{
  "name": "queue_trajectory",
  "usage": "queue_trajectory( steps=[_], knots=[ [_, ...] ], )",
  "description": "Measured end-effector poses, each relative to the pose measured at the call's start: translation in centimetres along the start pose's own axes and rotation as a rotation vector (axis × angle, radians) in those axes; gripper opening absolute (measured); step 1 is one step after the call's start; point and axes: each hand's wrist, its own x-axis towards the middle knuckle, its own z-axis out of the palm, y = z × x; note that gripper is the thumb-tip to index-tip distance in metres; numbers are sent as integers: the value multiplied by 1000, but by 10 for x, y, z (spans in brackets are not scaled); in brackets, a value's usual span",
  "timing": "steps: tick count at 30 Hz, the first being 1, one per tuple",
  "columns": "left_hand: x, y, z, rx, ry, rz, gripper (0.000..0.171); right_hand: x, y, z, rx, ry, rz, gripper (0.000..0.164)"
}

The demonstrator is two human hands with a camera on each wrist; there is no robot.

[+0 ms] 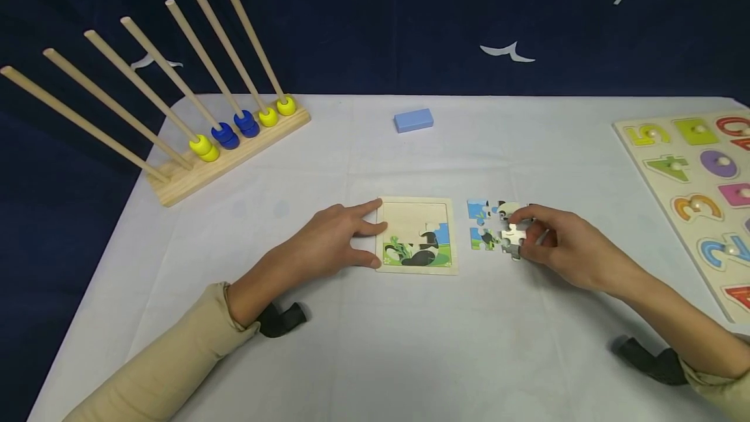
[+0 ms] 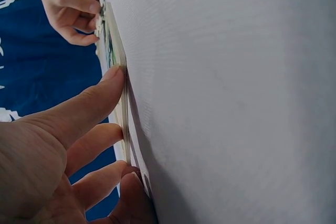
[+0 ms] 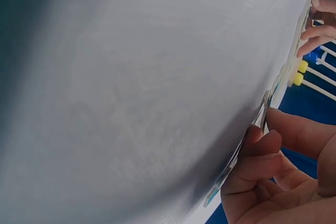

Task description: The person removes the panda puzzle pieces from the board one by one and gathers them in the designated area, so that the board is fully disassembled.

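Note:
A square wooden puzzle tray lies on the table, its lower part and right side filled with panda picture pieces. My left hand touches the tray's left edge with spread thumb and fingers; in the left wrist view the thumb presses its rim. Just right of the tray my right hand pinches a pale-faced jigsaw piece between thumb and fingers, tilted up from the table. Loose pieces lie beside it: a blue one, a green-and-blue one and one with a panda face. My fingers partly hide others.
At the back left stands a wooden bead abacus with upright rods and yellow and blue beads. A blue block lies near the back edge. On the right is a number-and-shape peg board. White cloth covers the table.

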Motion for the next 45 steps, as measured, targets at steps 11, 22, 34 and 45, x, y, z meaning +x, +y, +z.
queue_trajectory(
  steps=[11, 22, 34, 45],
  knots=[
    [-1, -1, 0, -4, 3, 2, 65, 0, 1, 0, -48, 34, -16, 36],
    [-1, -1, 1, -7, 1, -1, 65, -1, 1, 0, -20, 50, -18, 32],
    [-1, -1, 0, -9, 0, -1, 66, -1, -6, 2, 34, 56, -40, 25],
    [-1, -2, 1, -13, 8, 6, 66, 14, -33, 15, 67, 10, -128, 24]
  ],
)
